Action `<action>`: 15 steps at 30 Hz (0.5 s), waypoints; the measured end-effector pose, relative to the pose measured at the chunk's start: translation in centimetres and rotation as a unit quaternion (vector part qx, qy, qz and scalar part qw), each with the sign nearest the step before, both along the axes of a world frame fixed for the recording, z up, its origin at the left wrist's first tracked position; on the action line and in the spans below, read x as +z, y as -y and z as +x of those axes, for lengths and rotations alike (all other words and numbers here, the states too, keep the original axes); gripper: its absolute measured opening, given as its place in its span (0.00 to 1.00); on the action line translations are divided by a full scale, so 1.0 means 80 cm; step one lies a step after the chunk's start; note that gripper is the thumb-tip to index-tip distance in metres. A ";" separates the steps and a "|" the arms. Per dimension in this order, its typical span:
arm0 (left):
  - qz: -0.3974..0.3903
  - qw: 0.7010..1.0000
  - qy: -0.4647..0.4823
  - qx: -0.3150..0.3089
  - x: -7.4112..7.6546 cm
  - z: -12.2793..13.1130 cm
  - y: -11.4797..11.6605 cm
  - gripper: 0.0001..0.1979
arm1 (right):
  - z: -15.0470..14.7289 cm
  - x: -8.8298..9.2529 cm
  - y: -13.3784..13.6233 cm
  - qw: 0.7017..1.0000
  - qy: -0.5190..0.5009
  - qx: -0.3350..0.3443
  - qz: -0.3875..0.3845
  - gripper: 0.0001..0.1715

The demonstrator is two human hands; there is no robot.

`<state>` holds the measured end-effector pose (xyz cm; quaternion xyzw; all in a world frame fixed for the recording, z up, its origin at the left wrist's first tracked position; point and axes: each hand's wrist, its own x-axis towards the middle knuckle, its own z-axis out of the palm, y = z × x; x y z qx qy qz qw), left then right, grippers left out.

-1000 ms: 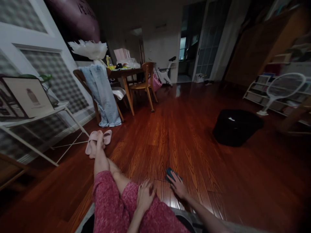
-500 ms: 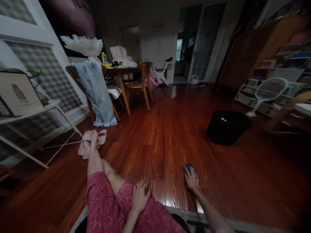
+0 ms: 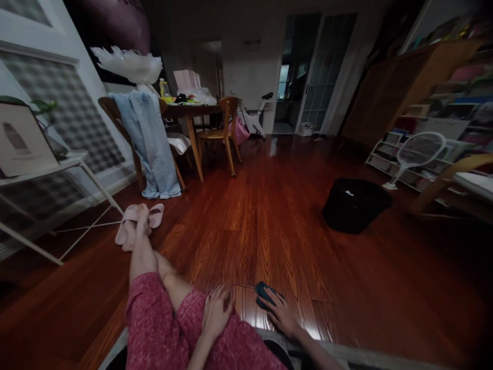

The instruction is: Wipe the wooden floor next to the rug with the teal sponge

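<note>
My left hand (image 3: 216,312) rests on the red patterned clothing (image 3: 157,318) over my thigh, its fingers stretched out and nothing held in it. To its right, my right hand (image 3: 283,314) has its fingers over a small, dark blue-green object (image 3: 264,294) and grips it. The object's far end sticks out beyond the fingers; its exact kind is not clear. Below and behind it lies the reddish wooden floor (image 3: 262,221). My legs stretch out to the left, crossed near the feet, by pink slippers (image 3: 127,226).
A black bin (image 3: 356,205) stands on the floor at right, near a white racket-shaped thing (image 3: 419,151) and shelves. At left is a white metal-legged table (image 3: 96,185) with a box. Jeans (image 3: 148,144) hang over a chair by the dining table (image 3: 188,110).
My right hand has moved left and closer to me with the dark object, nearer my left hand. My left hand stays on the thigh. The view has shifted slightly.
</note>
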<state>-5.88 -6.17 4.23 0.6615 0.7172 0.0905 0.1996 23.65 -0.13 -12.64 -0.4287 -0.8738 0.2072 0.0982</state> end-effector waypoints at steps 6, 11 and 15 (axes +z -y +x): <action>0.002 1.000 -0.005 -0.009 -0.008 -0.003 0.000 0.25 | 0.149 -0.008 -0.014 0.978 0.054 -0.195 0.051 0.30; 0.008 1.000 -0.010 -0.013 -0.012 -0.003 -0.001 0.25 | 0.130 -0.016 -0.074 0.869 0.073 -0.481 0.091 0.33; -0.003 1.000 -0.011 -0.006 -0.006 -0.002 -0.002 0.25 | 0.026 -0.010 -0.108 0.884 0.039 -0.455 0.097 0.37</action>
